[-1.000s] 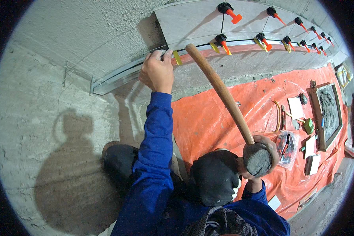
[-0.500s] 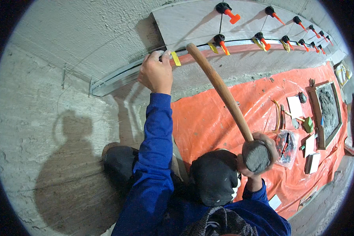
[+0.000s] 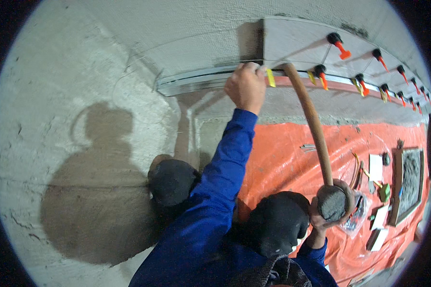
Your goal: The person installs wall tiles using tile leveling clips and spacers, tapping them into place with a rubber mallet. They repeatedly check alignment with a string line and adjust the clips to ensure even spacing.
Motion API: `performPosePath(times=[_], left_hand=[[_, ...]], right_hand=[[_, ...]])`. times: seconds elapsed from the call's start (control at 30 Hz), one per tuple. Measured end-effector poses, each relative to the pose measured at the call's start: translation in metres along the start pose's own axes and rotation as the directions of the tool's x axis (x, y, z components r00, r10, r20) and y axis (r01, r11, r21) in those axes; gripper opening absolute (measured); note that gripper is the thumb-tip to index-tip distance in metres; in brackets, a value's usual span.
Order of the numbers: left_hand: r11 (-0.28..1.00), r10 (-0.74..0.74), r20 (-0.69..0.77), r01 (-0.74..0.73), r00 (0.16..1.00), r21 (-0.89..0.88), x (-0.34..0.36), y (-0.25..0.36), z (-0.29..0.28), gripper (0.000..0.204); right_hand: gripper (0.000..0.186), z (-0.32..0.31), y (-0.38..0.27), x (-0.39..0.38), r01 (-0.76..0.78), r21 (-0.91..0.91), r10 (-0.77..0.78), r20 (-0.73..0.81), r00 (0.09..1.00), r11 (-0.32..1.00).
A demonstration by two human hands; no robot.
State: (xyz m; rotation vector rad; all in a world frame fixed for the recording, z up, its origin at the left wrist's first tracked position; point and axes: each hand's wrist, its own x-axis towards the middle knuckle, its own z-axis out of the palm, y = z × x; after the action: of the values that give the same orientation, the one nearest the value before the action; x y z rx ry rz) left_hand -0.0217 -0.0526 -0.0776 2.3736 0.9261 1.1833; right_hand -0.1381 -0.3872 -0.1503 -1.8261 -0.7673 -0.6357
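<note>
My left hand (image 3: 246, 87) reaches up to the lower left corner of a pale wall tile (image 3: 292, 40). Its fingers are pinched together at the metal rail (image 3: 196, 82) under the tile; what they hold, if anything, is hidden. A yellow strip (image 3: 271, 78) hangs right beside the fingertips. In my right hand (image 3: 348, 191) is a rubber mallet (image 3: 307, 105), gripped around its round grey head. Its wooden handle points up and away, the end close to the tile's lower edge just right of the yellow strip; I cannot tell whether they touch.
Black tile levelers with orange handles (image 3: 340, 45) stick out along the tiles. An orange tarp (image 3: 282, 153) covers the floor, bearing a wooden-framed trough of grey mortar (image 3: 411, 177), white tile pieces (image 3: 376, 167) and a plastic bag (image 3: 357, 217). A bare wall (image 3: 57, 95) stands at left.
The whole scene has shifted rightward in the picture as my view turned left. My left hand stays at the tile's corner, and my right hand keeps its hold on the mallet.
</note>
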Motion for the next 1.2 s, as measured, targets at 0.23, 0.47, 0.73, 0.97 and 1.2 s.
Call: performPosePath(times=[0.23,0.47,0.73,0.97,1.2], left_hand=[[0.989,0.022,-0.066,-0.032,0.998,-0.145,-0.002,-0.001,0.003,0.019],[0.987,0.025,-0.067,-0.035,0.997,-0.157,-0.002,-0.002,0.003,0.018],[0.98,0.016,-0.092,-0.034,0.996,-0.197,-0.003,-0.001,0.005,0.017],[0.983,0.034,-0.106,-0.053,0.994,-0.175,-0.002,-0.001,0.006,0.016],[0.973,-0.01,-0.044,0.0,0.999,-0.231,-0.004,0.0,0.008,0.013]], right_hand=[[0.057,-0.009,-0.021,-0.006,0.029,-0.008,-0.029,0.064,0.998,1.0],[0.048,-0.018,-0.038,-0.013,0.032,-0.046,-0.027,0.09,0.996,0.998],[0.04,-0.011,-0.053,0.007,0.038,-0.089,-0.033,0.056,0.998,0.995],[0.034,0.015,-0.041,0.056,-0.027,-0.105,0.012,-0.142,0.99,0.994],[0.049,0.005,-0.038,0.056,-0.038,-0.286,0.031,-0.028,0.999,0.957]])
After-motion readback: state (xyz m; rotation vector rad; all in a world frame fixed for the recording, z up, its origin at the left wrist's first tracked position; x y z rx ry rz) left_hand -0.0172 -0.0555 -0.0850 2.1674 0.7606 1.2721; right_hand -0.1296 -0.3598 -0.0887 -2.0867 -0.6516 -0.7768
